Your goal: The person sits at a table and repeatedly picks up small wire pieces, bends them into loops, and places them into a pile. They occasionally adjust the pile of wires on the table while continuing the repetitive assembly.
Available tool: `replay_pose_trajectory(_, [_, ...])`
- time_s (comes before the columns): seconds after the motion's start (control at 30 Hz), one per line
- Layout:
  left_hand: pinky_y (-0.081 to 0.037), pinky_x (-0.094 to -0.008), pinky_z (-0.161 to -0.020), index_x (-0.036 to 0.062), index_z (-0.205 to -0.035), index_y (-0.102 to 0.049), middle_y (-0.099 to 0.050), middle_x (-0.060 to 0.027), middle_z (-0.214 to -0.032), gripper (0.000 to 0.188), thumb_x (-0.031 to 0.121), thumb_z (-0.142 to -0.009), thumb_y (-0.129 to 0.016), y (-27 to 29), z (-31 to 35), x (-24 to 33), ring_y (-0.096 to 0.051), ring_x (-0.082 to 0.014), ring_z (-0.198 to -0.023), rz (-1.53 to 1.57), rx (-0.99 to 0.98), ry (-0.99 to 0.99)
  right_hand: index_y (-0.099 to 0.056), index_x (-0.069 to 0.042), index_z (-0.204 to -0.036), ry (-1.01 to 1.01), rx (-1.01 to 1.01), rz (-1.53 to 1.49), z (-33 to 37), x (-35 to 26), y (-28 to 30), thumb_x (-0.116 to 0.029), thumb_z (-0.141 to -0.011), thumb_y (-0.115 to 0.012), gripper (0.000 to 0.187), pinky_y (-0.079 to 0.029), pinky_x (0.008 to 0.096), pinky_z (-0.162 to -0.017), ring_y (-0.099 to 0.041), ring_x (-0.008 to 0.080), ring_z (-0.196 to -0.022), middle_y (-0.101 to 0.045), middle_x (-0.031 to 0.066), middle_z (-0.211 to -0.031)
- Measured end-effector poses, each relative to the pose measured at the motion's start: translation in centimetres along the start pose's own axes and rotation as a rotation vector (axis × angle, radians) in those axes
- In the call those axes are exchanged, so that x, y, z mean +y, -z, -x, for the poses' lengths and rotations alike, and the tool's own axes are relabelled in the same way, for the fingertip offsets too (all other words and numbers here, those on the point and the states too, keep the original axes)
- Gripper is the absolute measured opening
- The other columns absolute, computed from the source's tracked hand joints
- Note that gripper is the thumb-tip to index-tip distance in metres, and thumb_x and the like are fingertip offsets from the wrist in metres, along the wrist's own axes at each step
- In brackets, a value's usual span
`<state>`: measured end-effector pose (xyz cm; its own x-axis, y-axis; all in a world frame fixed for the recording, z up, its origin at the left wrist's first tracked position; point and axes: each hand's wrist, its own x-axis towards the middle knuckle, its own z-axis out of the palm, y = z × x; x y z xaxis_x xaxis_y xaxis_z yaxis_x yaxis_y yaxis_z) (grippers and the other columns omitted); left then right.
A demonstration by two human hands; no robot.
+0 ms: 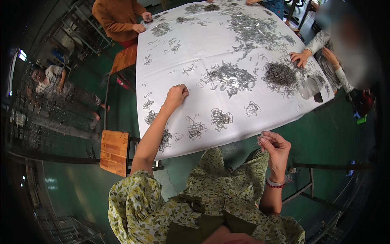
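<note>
My left hand (pixel 177 96) is over the white tablecloth (pixel 174 81), its fingers curled together; whatever they hold is hidden. In front of my lap, off the table's near edge, my right hand (pixel 275 148) pinches something small, thin and pale (pixel 260 138), too small to name. Small heaps of bent dark wire pieces lie along the near edge, among them one heap (pixel 221 119) at the middle and another (pixel 196 129) left of it. Beyond my left hand spreads a pile of small grey strips (pixel 231 78).
A dense dark pile (pixel 280 74) lies at the right, beside a clear plastic jar (pixel 310 87). A co-worker's hand (pixel 300 58) rests near it. Another person in brown (pixel 118 18) works at the far left. Wooden stools (pixel 114 152) stand along the left side.
</note>
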<state>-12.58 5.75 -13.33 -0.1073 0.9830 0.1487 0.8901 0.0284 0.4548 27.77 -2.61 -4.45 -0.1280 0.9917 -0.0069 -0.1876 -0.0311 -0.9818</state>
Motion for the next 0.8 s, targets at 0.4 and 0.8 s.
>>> replay_pose_trajectory(0.4, [-0.050,-0.0238,-0.067,-0.0005,-0.096,-0.066,-0.066,-0.0044,-0.085,0.012,0.005,-0.086,-0.064,-1.7,9.9,22.0,-0.062,-0.0120,-0.070,1.257,-0.228,0.003,-0.064,0.009,-0.098,-0.004,0.080,-0.042,1.8,2.0,0.2,0.005,-0.080,-0.066,0.019,-0.049,0.0220,-0.056,-0.062,0.0128,-0.068,-0.068,0.0133,-0.084])
replay_pose_trajectory(0.8, [-0.046,-0.0286,-0.085,0.0019,-0.088,-0.066,-0.063,-0.0069,-0.101,0.008,0.005,-0.081,-0.068,-2.6,11.7,25.3,-0.059,-0.0158,-0.095,0.975,-0.040,-0.226,-0.066,0.006,-0.097,0.121,0.171,-0.013,1.9,1.9,-0.7,0.006,-0.080,-0.067,0.017,-0.050,0.0203,-0.059,-0.060,0.0089,-0.068,-0.067,0.0086,-0.085])
